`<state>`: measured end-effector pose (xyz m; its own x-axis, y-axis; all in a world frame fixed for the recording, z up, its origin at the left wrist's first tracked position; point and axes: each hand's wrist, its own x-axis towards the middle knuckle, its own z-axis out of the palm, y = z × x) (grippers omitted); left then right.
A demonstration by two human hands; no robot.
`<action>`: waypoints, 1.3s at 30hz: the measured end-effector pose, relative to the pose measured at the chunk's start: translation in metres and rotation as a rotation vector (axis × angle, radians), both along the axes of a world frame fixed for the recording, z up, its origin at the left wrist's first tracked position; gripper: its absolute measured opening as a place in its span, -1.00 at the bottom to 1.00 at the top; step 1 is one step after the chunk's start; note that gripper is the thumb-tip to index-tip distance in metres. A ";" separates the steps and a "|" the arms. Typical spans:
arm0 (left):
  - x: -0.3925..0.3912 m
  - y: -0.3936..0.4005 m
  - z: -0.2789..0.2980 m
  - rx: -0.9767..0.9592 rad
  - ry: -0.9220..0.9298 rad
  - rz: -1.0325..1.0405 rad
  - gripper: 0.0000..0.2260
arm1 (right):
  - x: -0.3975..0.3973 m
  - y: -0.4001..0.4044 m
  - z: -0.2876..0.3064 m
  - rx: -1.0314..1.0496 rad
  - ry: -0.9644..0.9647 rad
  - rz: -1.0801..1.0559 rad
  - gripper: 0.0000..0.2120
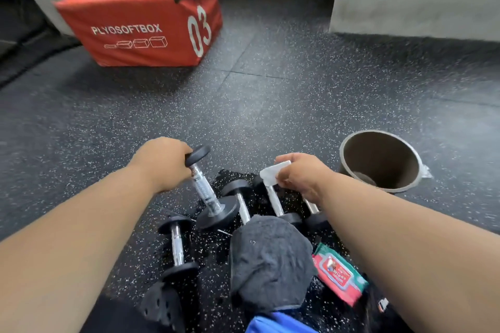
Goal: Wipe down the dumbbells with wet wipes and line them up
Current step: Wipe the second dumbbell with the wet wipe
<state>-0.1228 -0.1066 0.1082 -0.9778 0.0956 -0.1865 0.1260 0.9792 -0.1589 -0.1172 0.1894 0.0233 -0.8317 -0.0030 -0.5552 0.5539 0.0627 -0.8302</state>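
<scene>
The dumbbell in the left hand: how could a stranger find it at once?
Near the person's knee, dumbbells lie on the speckled floor. The left hand grips the far head of the held dumbbell. Unlike its neighbours, it tilts up off the floor.

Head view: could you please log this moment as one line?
left hand grips tilted dumbbell | right hand holds wet wipe | wipes pack on floor

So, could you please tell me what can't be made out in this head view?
- Rightmost dumbbell: mostly hidden by the right hand and forearm.
- Near end of the second dumbbell: covered by the dark-socked foot.
- Wipes pack: small print unreadable.
- Bucket: contents too dark to tell.
- Left hand: fingers hidden behind the dumbbell head.
</scene>
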 end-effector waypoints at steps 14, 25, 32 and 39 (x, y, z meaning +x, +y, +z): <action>0.107 0.110 0.014 0.274 0.027 -0.170 -0.75 | 0.081 0.035 0.049 0.265 0.158 0.055 -0.86; 0.133 0.102 -0.008 0.344 0.022 -0.064 -0.80 | 0.114 -0.020 0.008 0.156 0.239 0.203 -0.77; 0.131 0.090 -0.012 0.386 0.028 -0.027 -0.82 | 0.111 -0.035 0.004 -0.231 0.025 0.214 -0.87; 0.131 0.086 -0.005 0.405 -0.018 0.005 -0.81 | 0.103 -0.041 -0.016 -0.143 0.102 0.218 -0.82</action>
<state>0.0078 -0.0202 0.1034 -0.9754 0.1600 -0.1516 0.1203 0.9627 0.2423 -0.0140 0.1487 0.0071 -0.8546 -0.2601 -0.4495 0.4532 0.0491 -0.8900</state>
